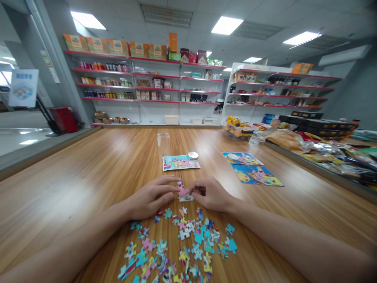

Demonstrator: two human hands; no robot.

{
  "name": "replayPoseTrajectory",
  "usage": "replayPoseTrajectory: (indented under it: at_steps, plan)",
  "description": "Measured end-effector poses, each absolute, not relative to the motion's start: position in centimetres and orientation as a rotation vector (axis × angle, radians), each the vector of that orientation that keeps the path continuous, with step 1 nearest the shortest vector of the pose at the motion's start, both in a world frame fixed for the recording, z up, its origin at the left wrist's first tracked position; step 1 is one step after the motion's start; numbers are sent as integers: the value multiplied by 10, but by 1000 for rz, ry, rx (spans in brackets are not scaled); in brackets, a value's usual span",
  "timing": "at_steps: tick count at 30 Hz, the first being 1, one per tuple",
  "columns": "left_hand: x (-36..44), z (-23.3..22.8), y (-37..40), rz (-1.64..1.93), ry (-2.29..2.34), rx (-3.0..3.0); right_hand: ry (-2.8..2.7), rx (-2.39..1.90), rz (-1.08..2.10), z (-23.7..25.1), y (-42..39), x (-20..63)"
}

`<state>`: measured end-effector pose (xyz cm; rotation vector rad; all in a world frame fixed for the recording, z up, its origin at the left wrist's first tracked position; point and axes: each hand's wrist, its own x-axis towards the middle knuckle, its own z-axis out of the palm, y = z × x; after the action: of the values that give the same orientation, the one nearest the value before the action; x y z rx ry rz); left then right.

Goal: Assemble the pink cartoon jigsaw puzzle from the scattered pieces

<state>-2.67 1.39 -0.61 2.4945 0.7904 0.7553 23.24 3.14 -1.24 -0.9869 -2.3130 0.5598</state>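
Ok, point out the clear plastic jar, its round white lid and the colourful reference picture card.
clear plastic jar (163, 144), head view, mid wall.
round white lid (193, 155), head view, top face.
colourful reference picture card (179, 162), head view, centre.

Clear jar (163, 144) w/ lid (193, 155) off, toy bin (238, 129), stocked shelves (153, 84) behind.

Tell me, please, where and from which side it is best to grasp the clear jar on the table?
Probably grip the clear jar around its middle wall, from the near side. It stands upright and open, apart from the picture card and the lid.
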Motion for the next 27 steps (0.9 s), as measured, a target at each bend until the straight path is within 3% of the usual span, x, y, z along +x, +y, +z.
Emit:
replayPoseTrajectory:
  at_steps: [5,10,17,20,23,27]
  plan:
    - [-40,-11,28,1029,1008,1829,-2309,-985,571,-16,33,235]
    - [-50,2,30,547,1068,1922,-2324,-978,607,-17,36,235]
    - [-50,58,7,-167,1072,2138,-2340,-977,624,-19,37,236]
    - [-42,68,-4,-278,1185,2252,-2352,-975,604,-19,36,237]
    - [-23,72,-18,-354,1021,2265,-2347,-979,579,-21,38,237]
    - [1,86,-40,-137,766,2353,-2342,-917,528,-14,36,233]
